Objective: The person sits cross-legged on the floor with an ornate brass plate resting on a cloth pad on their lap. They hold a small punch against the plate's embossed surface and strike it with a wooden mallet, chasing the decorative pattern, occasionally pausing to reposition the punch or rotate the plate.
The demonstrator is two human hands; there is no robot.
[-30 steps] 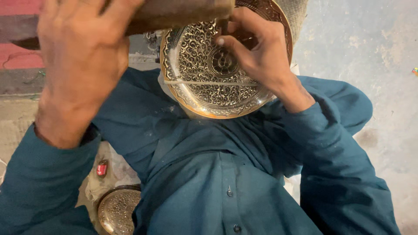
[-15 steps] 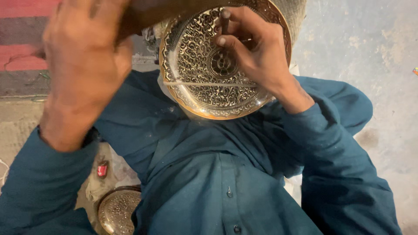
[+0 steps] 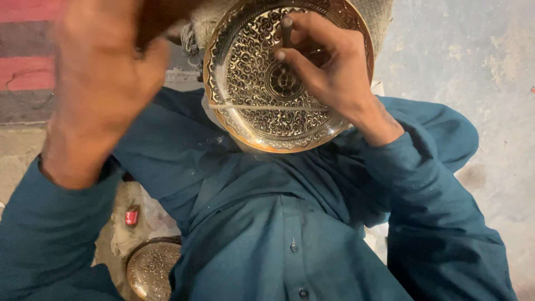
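Your right hand [image 3: 329,67] pinches a thin punch [image 3: 286,30] against an engraved brass plate [image 3: 251,83]; your left hand [image 3: 103,83] (blurred) grips a dark wooden mallet [image 3: 161,14].

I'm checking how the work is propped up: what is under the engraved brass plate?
Coarse sacking shows past the engraved brass plate at its top edge, and teal clothing below. The support directly beneath is hidden by the plate.

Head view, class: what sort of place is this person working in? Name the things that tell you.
Probably a metal engraver's floor workshop. The right hand holds a thin tool on an ornate brass plate, the left hand grips a wooden tool, and a second plate lies on the bare concrete floor.
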